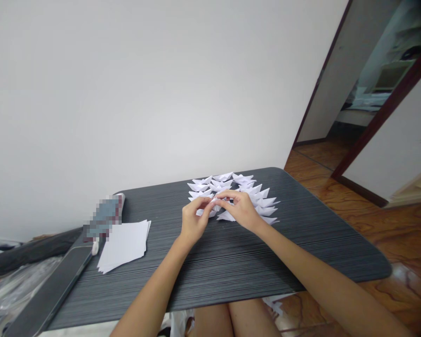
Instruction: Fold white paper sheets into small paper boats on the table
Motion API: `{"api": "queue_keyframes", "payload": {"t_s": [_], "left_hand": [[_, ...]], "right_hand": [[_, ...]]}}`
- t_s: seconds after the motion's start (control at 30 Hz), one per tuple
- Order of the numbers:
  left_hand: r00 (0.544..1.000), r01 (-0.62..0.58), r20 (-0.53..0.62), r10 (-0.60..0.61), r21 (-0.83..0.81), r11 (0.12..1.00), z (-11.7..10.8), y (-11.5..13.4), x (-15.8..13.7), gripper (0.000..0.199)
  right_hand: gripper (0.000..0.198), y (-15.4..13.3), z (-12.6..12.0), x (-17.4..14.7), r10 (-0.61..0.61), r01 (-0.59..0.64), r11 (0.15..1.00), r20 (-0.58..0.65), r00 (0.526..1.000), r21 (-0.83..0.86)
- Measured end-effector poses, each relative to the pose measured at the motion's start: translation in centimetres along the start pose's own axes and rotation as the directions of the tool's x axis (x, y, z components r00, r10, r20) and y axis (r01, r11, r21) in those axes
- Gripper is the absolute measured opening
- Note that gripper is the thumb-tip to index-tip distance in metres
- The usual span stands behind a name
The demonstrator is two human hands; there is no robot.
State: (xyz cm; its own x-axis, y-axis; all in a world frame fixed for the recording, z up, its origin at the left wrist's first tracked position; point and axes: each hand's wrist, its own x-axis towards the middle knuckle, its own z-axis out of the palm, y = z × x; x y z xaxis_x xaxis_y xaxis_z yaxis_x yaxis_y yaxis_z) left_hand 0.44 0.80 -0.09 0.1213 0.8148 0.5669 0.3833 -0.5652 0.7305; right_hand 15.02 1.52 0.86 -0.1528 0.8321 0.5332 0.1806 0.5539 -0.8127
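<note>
Apparently, both hands' fingers [206, 211] [226, 206] pinch paper [214, 200].

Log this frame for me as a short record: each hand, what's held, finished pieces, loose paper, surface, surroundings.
left hand: left hand, fingertips pinching white paper
right hand: right hand, fingertips meeting the left's at the same piece
held piece: small, mostly hidden by fingers; its shape cannot be told
finished pieces: white paper boats grouped around and beyond the hands
loose paper: flat stack of white sheets, left of the hands
surface: dark table with fine streaks
surroundings: pale wall behind, wooden floor at right
</note>
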Motion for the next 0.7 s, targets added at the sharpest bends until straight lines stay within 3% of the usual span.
{"api": "queue_keyframes", "payload": {"t_s": [0.13, 0.37, 0.53, 0.7], "left_hand": [[0.999, 0.035, -0.009, -0.036, -0.046, 0.998, 0.2, -0.13, -0.12, 0.018], [0.996, 0.088, 0.009, -0.088, -0.114, 0.99, 0.23, 0.35, -0.13, 0.018], [0.981, 0.162, 0.127, -0.144, -0.145, 0.976, -0.12, 0.72, 0.03, 0.022], [0.946, 0.281, 0.224, -0.234, -0.207, 0.937, 0.04, 0.66, -0.07, 0.025]], "right_hand": [[0.008, 0.2, 0.21, -0.15, -0.035, 0.033, 0.999, -0.057, 0.998, -0.03], [0.01, 0.46, 0.19, 0.12, 0.079, -0.079, 0.996, -0.014, 0.997, 0.04], [0.015, 0.23, 0.31, -0.01, 0.12, -0.122, 0.992, 0.032, 0.992, 0.045], [0.016, 0.26, 0.72, -0.4, 0.242, -0.255, 0.952, 0.097, 0.965, 0.168]]}}
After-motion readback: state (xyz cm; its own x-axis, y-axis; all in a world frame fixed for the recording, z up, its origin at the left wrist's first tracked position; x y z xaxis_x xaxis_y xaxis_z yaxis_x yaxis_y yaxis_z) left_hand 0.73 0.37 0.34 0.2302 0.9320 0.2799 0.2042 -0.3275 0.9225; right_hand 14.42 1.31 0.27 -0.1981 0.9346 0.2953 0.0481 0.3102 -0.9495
